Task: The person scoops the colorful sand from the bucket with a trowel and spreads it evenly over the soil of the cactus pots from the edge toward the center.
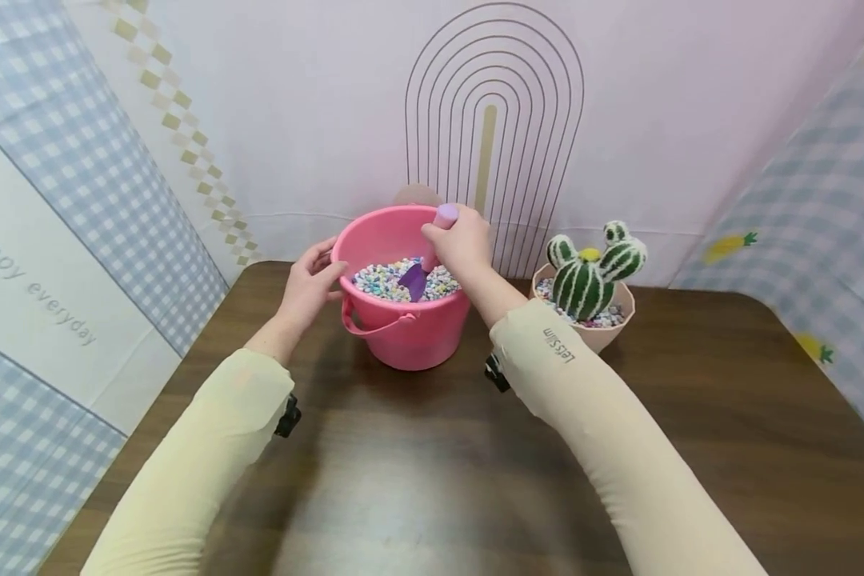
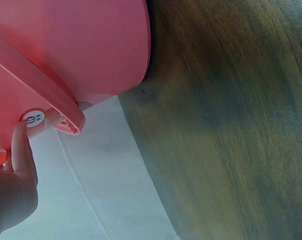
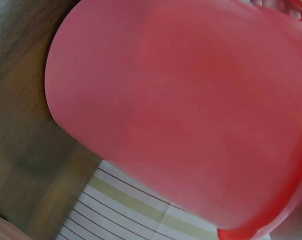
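A pink bucket (image 1: 418, 340) stands on the wooden table, partly filled with small multicoloured pebbles (image 1: 377, 280). On its left side, my left hand (image 1: 306, 280) holds the rim, with the thumb over the edge and the fingers along the outer wall. My right hand (image 1: 468, 244) grips the lilac handle of a small shovel, whose purple blade (image 1: 414, 282) is down in the pebbles. The bucket's handle (image 2: 35, 80) hangs at the front, near the left fingers. In the right wrist view, the bucket wall (image 3: 176, 110) fills most of the picture and the shovel is hidden.
Right of the bucket, a knitted green cactus (image 1: 583, 288) sits in a pale pink pot (image 1: 596, 338) with pebbles. The dark wooden table (image 1: 403, 464) extends in front. Behind it hangs a patterned cloth (image 1: 295, 120), with checked cloth at both sides. A round beige object (image 1: 418, 194) shows behind the bucket.
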A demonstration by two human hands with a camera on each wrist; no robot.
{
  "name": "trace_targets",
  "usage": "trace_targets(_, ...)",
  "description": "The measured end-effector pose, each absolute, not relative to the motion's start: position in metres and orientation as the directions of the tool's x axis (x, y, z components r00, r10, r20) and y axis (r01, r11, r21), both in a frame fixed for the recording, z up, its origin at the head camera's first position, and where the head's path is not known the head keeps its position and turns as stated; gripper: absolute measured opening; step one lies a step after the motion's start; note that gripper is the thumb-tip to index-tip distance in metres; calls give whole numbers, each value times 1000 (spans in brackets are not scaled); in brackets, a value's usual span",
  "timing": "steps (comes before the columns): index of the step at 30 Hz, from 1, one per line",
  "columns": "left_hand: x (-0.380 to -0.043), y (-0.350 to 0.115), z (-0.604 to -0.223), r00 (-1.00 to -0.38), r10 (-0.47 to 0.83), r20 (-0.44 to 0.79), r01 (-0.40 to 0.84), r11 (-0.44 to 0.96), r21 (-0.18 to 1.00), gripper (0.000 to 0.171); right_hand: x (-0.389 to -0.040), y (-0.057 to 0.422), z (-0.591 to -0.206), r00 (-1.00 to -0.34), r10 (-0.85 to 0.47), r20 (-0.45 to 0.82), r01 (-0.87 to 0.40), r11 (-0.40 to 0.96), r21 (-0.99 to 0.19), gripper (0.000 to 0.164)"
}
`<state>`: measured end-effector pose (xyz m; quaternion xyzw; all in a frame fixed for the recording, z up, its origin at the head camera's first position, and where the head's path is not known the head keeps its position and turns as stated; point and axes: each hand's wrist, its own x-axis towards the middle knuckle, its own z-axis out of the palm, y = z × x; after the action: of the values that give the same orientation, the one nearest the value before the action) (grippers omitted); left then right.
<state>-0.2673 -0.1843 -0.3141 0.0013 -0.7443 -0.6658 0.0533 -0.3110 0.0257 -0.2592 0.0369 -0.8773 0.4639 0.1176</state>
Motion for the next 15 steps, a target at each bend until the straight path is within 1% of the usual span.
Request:
trace_targets(3,-268,-185,-316,-995,-78,69,59,120,991,55,-313,27,-262,-979,82,187,-124,487,-865,15)
trace_targets(6,-269,-185,-316,-994,-85,74,62,133,989,55,-315,25,-264,-989,76,125,-89,363,-928,12)
trace_targets(11,-272,-184,-316,-992,-86,90,80,121,989,55,-317,23,-264,-996,62,68,-54,202,-978,11)
trace_targets(15,-274,-184,-319,-992,-89,84,73,113,991,55,-318,24,-264,-998,57,39,-34,78,-996,6)
